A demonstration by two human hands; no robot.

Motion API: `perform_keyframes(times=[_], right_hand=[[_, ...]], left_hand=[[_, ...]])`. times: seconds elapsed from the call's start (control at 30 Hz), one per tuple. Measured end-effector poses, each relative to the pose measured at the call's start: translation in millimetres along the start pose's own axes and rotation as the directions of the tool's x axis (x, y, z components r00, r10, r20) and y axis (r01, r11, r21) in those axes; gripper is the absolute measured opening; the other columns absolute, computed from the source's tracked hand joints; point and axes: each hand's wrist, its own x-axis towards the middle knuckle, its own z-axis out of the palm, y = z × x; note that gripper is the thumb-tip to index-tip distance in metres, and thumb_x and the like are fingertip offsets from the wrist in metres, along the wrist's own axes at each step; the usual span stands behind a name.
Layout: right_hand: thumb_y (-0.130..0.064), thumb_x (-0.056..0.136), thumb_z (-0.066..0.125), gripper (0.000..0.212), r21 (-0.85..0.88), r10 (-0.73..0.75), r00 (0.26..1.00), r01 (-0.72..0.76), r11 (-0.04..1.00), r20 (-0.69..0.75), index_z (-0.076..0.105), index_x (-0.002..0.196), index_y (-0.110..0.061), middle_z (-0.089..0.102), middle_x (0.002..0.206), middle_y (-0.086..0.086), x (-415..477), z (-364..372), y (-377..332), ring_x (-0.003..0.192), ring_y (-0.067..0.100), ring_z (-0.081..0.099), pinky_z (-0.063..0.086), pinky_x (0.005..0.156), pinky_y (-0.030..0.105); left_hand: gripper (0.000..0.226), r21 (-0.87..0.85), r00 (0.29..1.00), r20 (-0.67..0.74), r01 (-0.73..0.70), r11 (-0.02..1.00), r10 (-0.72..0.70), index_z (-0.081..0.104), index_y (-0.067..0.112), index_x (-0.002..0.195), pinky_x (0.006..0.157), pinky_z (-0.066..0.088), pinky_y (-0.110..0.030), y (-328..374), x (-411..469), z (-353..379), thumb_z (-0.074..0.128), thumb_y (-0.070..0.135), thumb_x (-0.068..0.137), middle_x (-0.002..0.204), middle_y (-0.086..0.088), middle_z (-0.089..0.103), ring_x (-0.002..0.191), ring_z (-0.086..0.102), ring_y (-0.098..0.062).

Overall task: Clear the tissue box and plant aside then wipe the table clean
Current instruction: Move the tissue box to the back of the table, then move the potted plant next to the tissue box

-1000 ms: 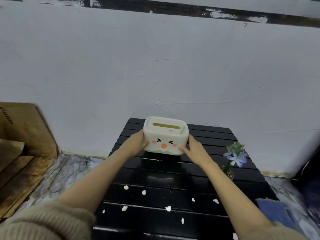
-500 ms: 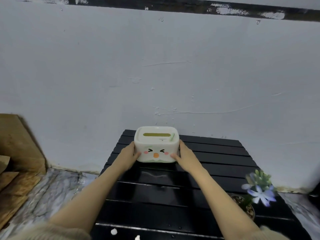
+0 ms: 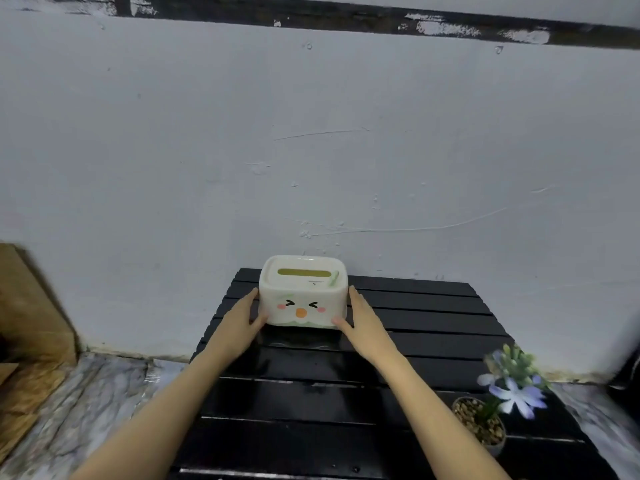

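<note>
Left hand (image 3: 242,320) and right hand (image 3: 360,320) pressed flat against opposite ends of tissue box (image 3: 303,292), grasping it between them, box at far edge of black slatted bench (image 3: 433,327) near wall, plant (image 3: 498,403) at bench's right side, well apart from box.

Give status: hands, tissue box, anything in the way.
Left hand and right hand flat against the sides of the tissue box. Box at the table's far edge by the wall. Plant still near right, not cleared.
</note>
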Motion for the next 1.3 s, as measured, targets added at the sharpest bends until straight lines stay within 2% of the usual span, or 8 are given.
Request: perform_keyframes(times=[0.1,0.27,0.5,0.7,0.87,1.07,1.2,1.3], right_hand=[[-0.031,0.091,0.051,0.065,-0.018,-0.012,1.0,0.012,1.0,0.0,0.013,0.143,-0.02,0.021,0.153,0.005,-21,-4,-3,0.141,0.019,0.017,0.02,0.114,0.038],[-0.032,0.092,0.05,0.067,-0.068,-0.028,1.0,0.029,0.997,0.009,0.009,0.144,-0.022,0.013,0.155,0.001,-61,-4,1,0.142,0.014,0.01,0.017,0.115,0.036],[-0.034,0.093,0.047,0.069,-0.128,-0.011,0.999,0.017,0.992,0.05,0.002,0.144,-0.026,0.007,0.156,-0.003,-127,-7,12,0.142,0.011,0.006,0.017,0.115,0.034],[-0.032,0.093,0.047,0.066,-0.139,-0.034,0.998,0.041,0.989,0.053,0.002,0.142,-0.031,0.007,0.154,-0.012,-188,-24,28,0.138,-0.001,0.002,0.014,0.115,0.026],[-0.03,0.09,0.053,0.069,-0.085,-0.066,0.997,0.062,0.994,-0.041,-0.002,0.127,-0.051,0.003,0.139,-0.035,-228,-45,38,0.133,-0.009,0.007,0.022,0.104,0.006],[-0.02,0.085,0.061,0.067,-0.136,-0.003,0.982,-0.023,0.99,-0.191,0.022,0.139,-0.027,0.029,0.145,-0.01,-242,-71,67,0.138,0.009,0.025,0.019,0.109,0.016],[-0.024,0.084,0.063,0.072,-0.101,0.125,0.971,-0.148,0.984,-0.203,0.019,0.141,-0.019,0.028,0.149,0.001,-225,-82,76,0.138,0.016,0.025,0.029,0.108,0.03],[-0.02,0.077,0.072,0.082,-0.087,0.161,0.974,-0.176,0.981,-0.16,0.021,0.14,-0.012,0.034,0.145,0.01,-207,-84,79,0.134,0.021,0.032,0.03,0.105,0.03]], left_hand=[[0.055,0.01,0.999,0.001,0.033,0.999,-0.033,0.028,0.012,0.139,0.11,0.03,-0.036,5,-17,5,0.05,0.023,0.09,0.148,-0.008,0.036,0.134,0.036,-0.024],[0.051,-0.062,0.999,0.021,0.045,0.997,-0.043,0.032,0.014,0.137,0.111,0.028,-0.034,10,-60,29,0.05,0.02,0.09,0.147,-0.007,0.038,0.134,0.036,-0.021],[0.047,0.103,0.995,0.101,-0.008,0.995,-0.002,0.033,0.02,0.137,0.116,0.022,-0.033,-1,-101,50,0.047,0.022,0.092,0.15,0.0,0.032,0.141,0.021,-0.015],[0.044,0.181,0.997,0.069,-0.053,0.982,0.041,0.037,0.017,0.135,0.116,0.023,-0.034,-4,-104,52,0.045,0.023,0.092,0.149,-0.001,0.034,0.141,0.022,-0.015],[0.044,0.162,0.998,0.053,-0.047,0.986,0.039,0.038,0.018,0.134,0.115,0.024,-0.035,-4,-102,52,0.047,0.023,0.091,0.148,-0.001,0.036,0.14,0.023,-0.014],[0.044,0.145,0.998,0.058,-0.039,0.989,0.031,0.039,0.019,0.134,0.115,0.025,-0.036,-6,-102,51,0.047,0.024,0.091,0.148,0.0,0.036,0.14,0.023,-0.014],[0.043,0.141,0.998,0.053,-0.034,0.989,0.027,0.04,0.019,0.134,0.115,0.025,-0.037,-4,-103,51,0.047,0.024,0.091,0.148,0.001,0.036,0.14,0.023,-0.013],[0.043,0.137,0.999,0.049,-0.025,0.99,0.018,0.04,0.019,0.133,0.114,0.025,-0.037,-3,-104,50,0.047,0.023,0.091,0.148,0.001,0.036,0.14,0.023,-0.013]])
